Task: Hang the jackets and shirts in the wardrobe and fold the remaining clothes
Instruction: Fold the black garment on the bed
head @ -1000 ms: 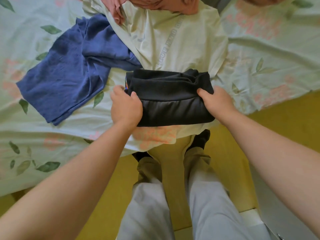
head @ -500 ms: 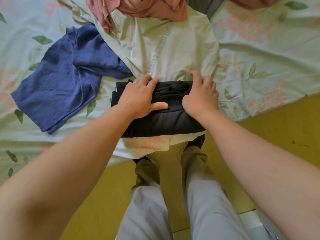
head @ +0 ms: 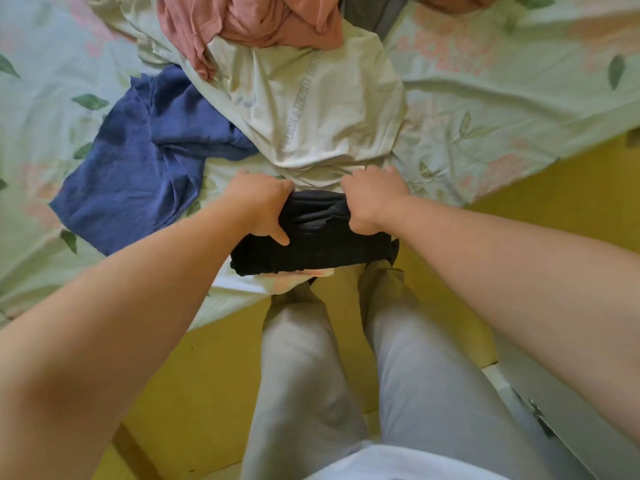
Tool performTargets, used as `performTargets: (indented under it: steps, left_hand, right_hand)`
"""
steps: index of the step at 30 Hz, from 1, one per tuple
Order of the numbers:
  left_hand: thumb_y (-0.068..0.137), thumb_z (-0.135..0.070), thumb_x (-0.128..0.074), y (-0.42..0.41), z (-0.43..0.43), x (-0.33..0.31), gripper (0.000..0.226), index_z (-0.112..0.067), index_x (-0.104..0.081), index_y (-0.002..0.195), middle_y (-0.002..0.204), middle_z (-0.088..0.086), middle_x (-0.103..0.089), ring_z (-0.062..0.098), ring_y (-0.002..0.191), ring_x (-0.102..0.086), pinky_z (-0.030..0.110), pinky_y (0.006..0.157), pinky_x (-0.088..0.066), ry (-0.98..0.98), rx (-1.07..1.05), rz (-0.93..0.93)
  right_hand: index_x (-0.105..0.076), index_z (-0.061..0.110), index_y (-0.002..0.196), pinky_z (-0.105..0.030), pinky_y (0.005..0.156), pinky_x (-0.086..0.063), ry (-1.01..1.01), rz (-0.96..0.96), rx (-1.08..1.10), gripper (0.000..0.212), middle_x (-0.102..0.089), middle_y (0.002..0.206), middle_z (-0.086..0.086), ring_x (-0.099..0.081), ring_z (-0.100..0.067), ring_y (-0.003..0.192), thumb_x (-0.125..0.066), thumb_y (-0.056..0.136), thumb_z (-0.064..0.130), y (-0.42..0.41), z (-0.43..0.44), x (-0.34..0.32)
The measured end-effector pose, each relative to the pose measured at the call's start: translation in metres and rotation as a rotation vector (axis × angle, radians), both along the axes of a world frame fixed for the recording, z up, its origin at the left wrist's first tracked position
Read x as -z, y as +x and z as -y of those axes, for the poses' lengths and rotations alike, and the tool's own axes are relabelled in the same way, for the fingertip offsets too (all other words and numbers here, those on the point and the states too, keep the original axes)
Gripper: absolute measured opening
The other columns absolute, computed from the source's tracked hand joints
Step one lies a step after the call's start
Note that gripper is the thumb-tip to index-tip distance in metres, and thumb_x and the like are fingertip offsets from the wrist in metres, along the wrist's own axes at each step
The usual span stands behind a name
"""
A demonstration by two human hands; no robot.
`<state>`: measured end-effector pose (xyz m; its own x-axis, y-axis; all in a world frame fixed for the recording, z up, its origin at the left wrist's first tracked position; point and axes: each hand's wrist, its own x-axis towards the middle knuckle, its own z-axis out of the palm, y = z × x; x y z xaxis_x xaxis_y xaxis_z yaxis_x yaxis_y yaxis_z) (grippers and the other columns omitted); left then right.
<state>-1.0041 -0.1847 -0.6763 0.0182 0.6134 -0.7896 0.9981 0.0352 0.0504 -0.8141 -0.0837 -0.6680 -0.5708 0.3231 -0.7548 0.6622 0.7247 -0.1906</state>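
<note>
A folded black garment (head: 313, 249) lies at the near edge of the bed. My left hand (head: 261, 204) grips its far left part, fingers curled over the top and thumb on the front. My right hand (head: 372, 202) grips its far right part the same way. The cloth between the hands is bunched and lifted a little. Behind it lies a pale cream shirt (head: 311, 109) with grey lettering. A crumpled pink garment (head: 256, 22) rests on the shirt's far end. A blue garment (head: 145, 161) is spread to the left.
The bed is covered by a pale green floral sheet (head: 502, 109). A dark grey garment (head: 370, 12) shows at the top, partly under the pink one. My legs in grey trousers (head: 304, 368) stand on a yellow floor (head: 194, 375) against the bed edge.
My hands went from pressing flat on top of the black garment to curling round its far edge, and the bundle has slid toward me to the bed's edge.
</note>
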Motion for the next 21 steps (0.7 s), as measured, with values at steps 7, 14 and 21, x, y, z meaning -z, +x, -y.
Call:
performTargets:
  steps: [7,14,21]
  left_hand:
    - [0.076,-0.040,-0.074,0.050,0.032,-0.113,0.037,-0.021,-0.063,0.106,0.110,0.001,-0.057,0.027,0.102,-0.055,0.035,0.081,-0.041,0.197,0.324,0.130]
    - [0.084,-0.046,-0.073,0.071,0.018,-0.206,0.046,-0.023,-0.043,0.109,0.085,-0.004,-0.058,0.025,0.080,-0.058,0.035,0.068,-0.043,0.334,0.611,0.143]
    - [0.082,-0.046,-0.076,0.138,-0.023,-0.274,0.051,-0.030,-0.052,0.124,0.113,-0.006,-0.067,0.021,0.111,-0.058,0.035,0.090,-0.044,0.460,0.933,0.147]
  right_hand:
    - [-0.067,0.031,0.102,-0.051,0.096,-0.033,0.044,0.169,0.133,0.034,-0.055,0.087,0.003,-0.048,-0.025,0.093,-0.048,0.074,0.033,0.062,0.082,-0.111]
    - [-0.066,0.029,0.108,-0.038,0.078,-0.034,0.169,0.102,0.458,0.026,-0.044,0.098,0.001,-0.054,-0.025,0.100,-0.057,0.084,0.033,0.097,0.134,-0.218]
    - [-0.034,0.022,0.147,-0.034,0.060,-0.034,0.232,0.101,0.910,0.073,-0.060,0.097,-0.003,-0.058,-0.028,0.084,-0.066,0.082,0.025,0.133,0.190,-0.283]
